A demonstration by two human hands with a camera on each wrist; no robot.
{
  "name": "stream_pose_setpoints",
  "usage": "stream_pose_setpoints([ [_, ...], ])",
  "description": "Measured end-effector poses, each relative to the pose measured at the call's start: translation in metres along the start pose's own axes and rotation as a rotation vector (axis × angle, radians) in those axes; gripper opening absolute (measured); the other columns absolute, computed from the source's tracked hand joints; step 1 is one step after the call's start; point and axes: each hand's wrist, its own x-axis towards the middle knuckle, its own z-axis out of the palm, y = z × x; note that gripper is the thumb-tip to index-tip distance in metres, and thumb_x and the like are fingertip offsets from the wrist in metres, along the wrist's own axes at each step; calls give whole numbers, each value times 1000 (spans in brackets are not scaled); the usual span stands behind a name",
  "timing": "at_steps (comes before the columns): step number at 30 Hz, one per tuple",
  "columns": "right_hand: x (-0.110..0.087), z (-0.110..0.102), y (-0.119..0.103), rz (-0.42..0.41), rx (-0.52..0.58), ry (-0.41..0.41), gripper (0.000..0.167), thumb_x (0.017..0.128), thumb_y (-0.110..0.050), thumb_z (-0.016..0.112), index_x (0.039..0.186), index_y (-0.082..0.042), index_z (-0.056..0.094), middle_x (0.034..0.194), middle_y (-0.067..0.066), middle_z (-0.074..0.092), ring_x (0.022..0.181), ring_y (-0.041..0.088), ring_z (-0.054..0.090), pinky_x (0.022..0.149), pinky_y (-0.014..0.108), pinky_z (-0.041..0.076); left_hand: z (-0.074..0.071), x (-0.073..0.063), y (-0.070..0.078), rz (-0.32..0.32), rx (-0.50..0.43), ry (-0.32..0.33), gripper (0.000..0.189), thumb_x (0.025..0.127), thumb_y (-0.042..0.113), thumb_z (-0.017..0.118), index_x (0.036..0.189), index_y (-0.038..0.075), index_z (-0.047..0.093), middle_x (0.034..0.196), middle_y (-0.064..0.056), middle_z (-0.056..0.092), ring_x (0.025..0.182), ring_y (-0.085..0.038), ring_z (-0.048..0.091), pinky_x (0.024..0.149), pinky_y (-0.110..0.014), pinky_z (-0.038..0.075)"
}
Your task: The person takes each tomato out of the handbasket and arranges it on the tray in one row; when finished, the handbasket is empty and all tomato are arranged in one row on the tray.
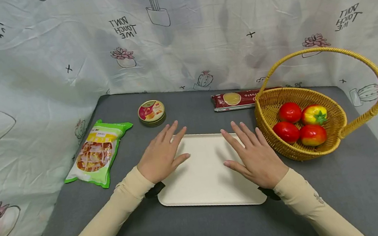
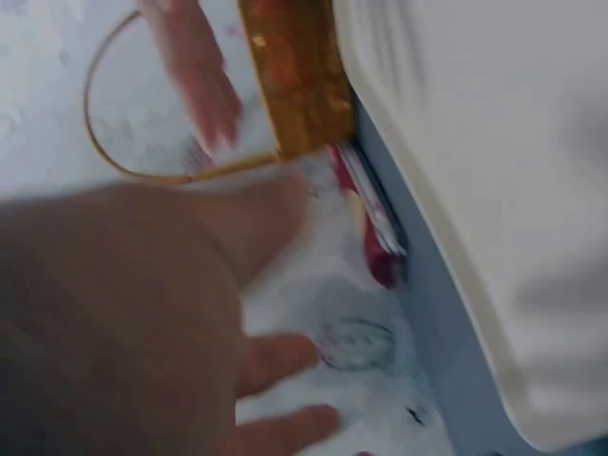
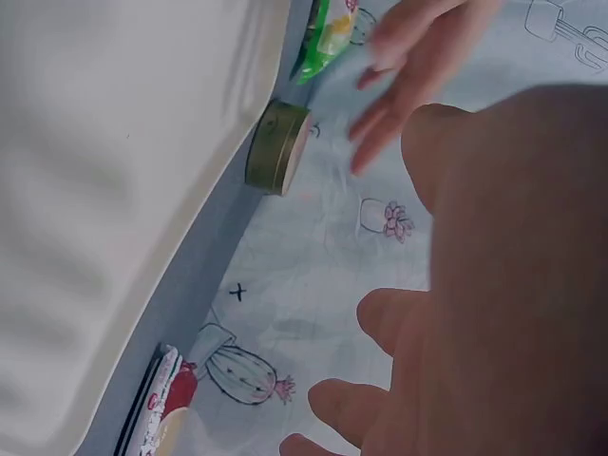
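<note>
Grips [image 1: 163, 154] [image 1: 258, 162], two, both spread above one tray [image 1: 204, 176]; one basket [image 1: 267, 128] holds four fruits [image 1: 287, 132].

Cactus-print cloth [image 1: 197, 44] behind; grey tabletop [image 1: 205, 232] below

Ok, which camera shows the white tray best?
The head view: it takes in most of the white tray, with the left hand and right hand covering only parts of its edges. Each wrist view shows just a portion, cut off by the picture's edge.
</note>
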Motion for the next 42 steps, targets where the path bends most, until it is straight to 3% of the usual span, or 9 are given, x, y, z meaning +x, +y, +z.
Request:
stream_pose_setpoints([
  [3,0,-1,1,-4,1,10,84,103,-51,64,170,-14,29,174,21,20,159,45,18,123,71,12,6,3,-14,-77,-1,18,69,100,30,77,154,-4,50,149,-32,51,128,-51,56,78,-57,61],
  [6,0,-2,2,-4,-5,17,84,103,-50,64,170,-14,29,174,21,20,159,45,19,123,70,13,12,5,-27,-165,-12,-25,65,101,24,76,152,-6,50,135,-33,54,113,-48,59,65,-53,61],
  [12,1,-7,6,2,-4,33,83,104,-47,65,170,-13,28,174,23,21,158,47,20,122,71,16,22,8,-46,-277,-82,-131,58,105,22,68,144,-15,47,113,-33,55,82,-42,64,63,-53,59],
  [17,3,-17,16,55,21,34,84,103,-47,67,170,-13,28,174,22,20,159,47,18,122,71,15,24,11,-53,-350,-187,-253,48,109,23,60,133,-15,45,85,-22,64,65,-34,67,60,-48,56],
  [20,4,-26,28,93,32,62,83,102,-43,68,169,-12,30,173,24,22,157,50,20,121,70,19,25,11,-55,-346,-227,-272,45,109,20,60,133,-15,44,79,-22,65,62,-32,68,58,-46,55],
  [25,2,-40,56,162,29,85,76,105,-36,66,166,-6,33,166,31,32,148,56,32,119,69,26,27,12,-57,-299,-225,-235,39,106,9,61,132,-15,46,84,-26,68,67,-36,72,59,-47,58],
  [34,-8,-62,104,334,52,-139,63,113,-38,50,161,1,39,156,36,43,136,57,47,102,75,42,28,12,-58,-261,-256,-217,36,103,2,62,134,-11,49,83,-25,68,64,-33,70,56,-44,57],
  [42,-13,-67,129,405,83,-256,66,112,-44,49,157,3,42,149,36,51,130,55,54,100,78,42,28,10,-58,-230,-250,-190,37,102,0,63,135,-11,50,82,-25,68,63,-34,70,56,-45,56],
])
